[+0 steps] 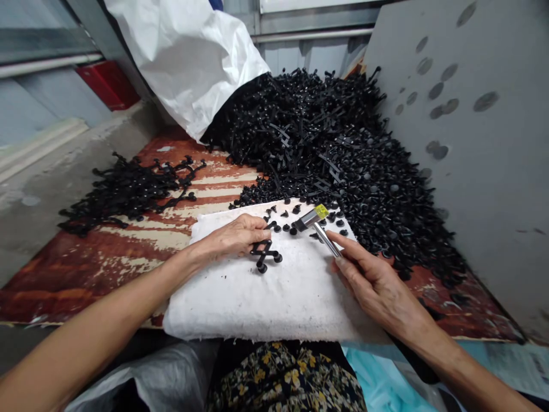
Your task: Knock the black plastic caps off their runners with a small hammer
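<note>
My left hand [246, 233] is closed on a black branched plastic piece [266, 252] with round knobs at its ends, over a folded white cloth [257, 303]. In my right hand [371, 280] is a small hammer [328, 240], gripped along its shiny metal shaft. Its head, with a yellow face at one end, is raised a little to the right of the plastic piece. Several small black round-headed plugs [286, 228] are scattered on the cloth beneath and around the hammer head. The dark handle end shows below my right wrist.
Behind the cloth rises a large heap of black plastic parts [309, 131], partly under a white sack [193, 63]. A smaller pile of branched pieces [128, 191] lies left on the worn red-brown tabletop [86, 274]. A grey spotted panel [472, 143] borders the right side.
</note>
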{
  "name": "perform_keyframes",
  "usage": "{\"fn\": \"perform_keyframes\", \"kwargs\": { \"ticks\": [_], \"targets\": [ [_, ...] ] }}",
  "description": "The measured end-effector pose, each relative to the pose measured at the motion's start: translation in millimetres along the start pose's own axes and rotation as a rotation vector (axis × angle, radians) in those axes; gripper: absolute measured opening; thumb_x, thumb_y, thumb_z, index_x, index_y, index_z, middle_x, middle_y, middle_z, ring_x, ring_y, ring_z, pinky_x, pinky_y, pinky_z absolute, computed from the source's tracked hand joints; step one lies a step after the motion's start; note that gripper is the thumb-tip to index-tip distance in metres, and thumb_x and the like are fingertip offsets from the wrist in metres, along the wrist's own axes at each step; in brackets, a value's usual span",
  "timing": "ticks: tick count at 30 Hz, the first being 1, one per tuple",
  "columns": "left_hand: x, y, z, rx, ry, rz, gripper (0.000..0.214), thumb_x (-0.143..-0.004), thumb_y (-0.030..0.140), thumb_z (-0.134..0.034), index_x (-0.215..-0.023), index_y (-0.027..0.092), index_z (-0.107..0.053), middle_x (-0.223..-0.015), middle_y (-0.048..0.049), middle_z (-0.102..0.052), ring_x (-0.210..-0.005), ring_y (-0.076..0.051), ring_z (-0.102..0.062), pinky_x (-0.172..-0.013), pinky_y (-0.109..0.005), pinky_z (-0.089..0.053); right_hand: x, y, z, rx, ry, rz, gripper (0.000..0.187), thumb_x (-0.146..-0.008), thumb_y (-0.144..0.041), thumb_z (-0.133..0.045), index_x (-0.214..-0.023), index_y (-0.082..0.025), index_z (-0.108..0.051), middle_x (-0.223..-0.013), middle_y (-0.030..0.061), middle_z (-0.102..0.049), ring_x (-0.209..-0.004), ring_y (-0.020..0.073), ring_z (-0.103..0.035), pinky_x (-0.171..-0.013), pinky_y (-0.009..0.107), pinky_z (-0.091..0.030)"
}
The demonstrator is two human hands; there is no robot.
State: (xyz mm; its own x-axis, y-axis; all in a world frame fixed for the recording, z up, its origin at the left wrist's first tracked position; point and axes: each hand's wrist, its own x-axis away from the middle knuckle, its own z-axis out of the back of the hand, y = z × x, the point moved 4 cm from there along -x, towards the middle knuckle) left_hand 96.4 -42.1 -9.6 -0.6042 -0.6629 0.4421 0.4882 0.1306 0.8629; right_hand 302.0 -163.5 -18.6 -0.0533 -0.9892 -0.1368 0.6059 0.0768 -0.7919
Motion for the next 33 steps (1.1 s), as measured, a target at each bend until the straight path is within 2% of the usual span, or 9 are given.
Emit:
{"fn": "perform_keyframes", "kwargs": {
  "ticks": [2, 7, 11, 16, 19, 22, 25, 29, 33],
  "targets": [
    [-3, 0, 1.0, -0.038, 0.010, -0.012, 0.026, -0.076, 0.037, -0.063, -0.067, 0.016, -0.049, -0.052, 0.0053, -0.042, -0.040, -0.004, -0.029, -0.039, -0.019, -0.017, 0, 0, 0, 0.002, 0.003, -0.011, 0.048, -0.092, -0.026, -0.042, -0.136, -0.009, -0.052, -0.081, 0.0081, -0.074, -0.074, 0.0187, -0.070, -0.076, 0.034, -0.058],
    [-5, 2, -0.1, -0.124, 0.006, -0.024, 0.025, -0.078, 0.036, -0.058, -0.065, 0.016, -0.050, -0.052, 0.0049, -0.043, -0.041, -0.005, -0.032, -0.040, -0.020, -0.021, 1, 1, 1, 0.005, -0.010, -0.007, 0.047, -0.093, -0.027, -0.044, -0.137, -0.013, -0.052, -0.097, 0.0102, -0.075, -0.079, 0.0187, -0.070, -0.078, 0.035, -0.057],
    [-5, 5, -2.1, -0.135, -0.010, -0.048, 0.025, -0.079, 0.035, -0.057, -0.064, 0.016, -0.050, -0.053, 0.0042, -0.045, -0.042, -0.005, -0.033, -0.041, -0.020, -0.023, 1, 1, 1, -0.008, -0.012, -0.010, 0.047, -0.093, -0.027, -0.044, -0.137, -0.013, -0.052, -0.091, 0.0086, -0.075, -0.079, 0.0184, -0.071, -0.078, 0.034, -0.057],
    [-6, 5, -2.3, -0.139, 0.002, -0.053, 0.025, -0.078, 0.034, -0.057, -0.062, 0.016, -0.051, -0.053, 0.0037, -0.045, -0.043, -0.005, -0.032, -0.041, -0.019, -0.022, 2, 0, 2, -0.007, 0.000, 0.015, 0.045, -0.093, -0.027, -0.045, -0.137, -0.017, -0.054, -0.095, 0.0081, -0.075, -0.077, 0.0174, -0.070, -0.075, 0.033, -0.058],
    [-7, 6, -2.3, -0.148, -0.003, -0.072, 0.026, -0.079, 0.033, -0.056, -0.061, 0.016, -0.051, -0.052, 0.0034, -0.045, -0.043, -0.006, -0.032, -0.041, -0.018, -0.022, 2, 0, 1, -0.006, -0.010, 0.008, 0.046, -0.093, -0.025, -0.045, -0.137, -0.016, -0.053, -0.093, 0.0082, -0.076, -0.078, 0.0182, -0.070, -0.075, 0.034, -0.058],
    [-6, 8, -2.9, -0.176, 0.003, -0.069, 0.026, -0.079, 0.031, -0.056, -0.059, 0.016, -0.050, -0.051, 0.0033, -0.045, -0.042, -0.006, -0.032, -0.040, -0.019, -0.022, 2, 0, 0, -0.023, -0.015, -0.016, 0.047, -0.093, -0.024, -0.043, -0.139, -0.013, -0.051, -0.104, 0.0114, -0.075, -0.084, 0.0198, -0.071, -0.082, 0.038, -0.057],
    [-4, 11, -3.8, -0.219, 0.053, -0.027, 0.026, -0.078, 0.028, -0.056, -0.056, 0.017, -0.049, -0.047, 0.0043, -0.042, -0.040, -0.006, -0.030, -0.039, -0.020, -0.020, 2, 0, 1, -0.005, -0.001, 0.000, 0.046, -0.093, -0.025, -0.045, -0.138, -0.015, -0.052, -0.120, 0.0128, -0.070, -0.095, 0.0212, -0.071, -0.089, 0.041, -0.055],
    [-3, 12, -7.1, -0.240, 0.076, -0.012, 0.024, -0.077, 0.026, -0.055, -0.056, 0.017, -0.050, -0.044, 0.0053, -0.040, -0.039, -0.007, -0.031, -0.039, -0.021, -0.020, 2, 2, 1, 0.031, 0.004, 0.025, 0.046, -0.093, -0.026, -0.044, -0.138, -0.016, -0.053, -0.124, 0.0126, -0.069, -0.099, 0.0216, -0.071, -0.090, 0.040, -0.055],
    [-7, 10, -5.4, -0.299, 0.137, 0.009, 0.023, -0.074, 0.022, -0.054, -0.052, 0.018, -0.047, -0.043, 0.0044, -0.043, -0.037, -0.007, -0.034, -0.038, -0.022, -0.020, -1, -2, -2, 0.068, -0.003, 0.084, 0.046, -0.092, -0.023, -0.044, -0.137, -0.018, -0.054, -0.127, 0.0115, -0.067, -0.111, 0.0248, -0.067, -0.097, 0.046, -0.050]
  ]
}}
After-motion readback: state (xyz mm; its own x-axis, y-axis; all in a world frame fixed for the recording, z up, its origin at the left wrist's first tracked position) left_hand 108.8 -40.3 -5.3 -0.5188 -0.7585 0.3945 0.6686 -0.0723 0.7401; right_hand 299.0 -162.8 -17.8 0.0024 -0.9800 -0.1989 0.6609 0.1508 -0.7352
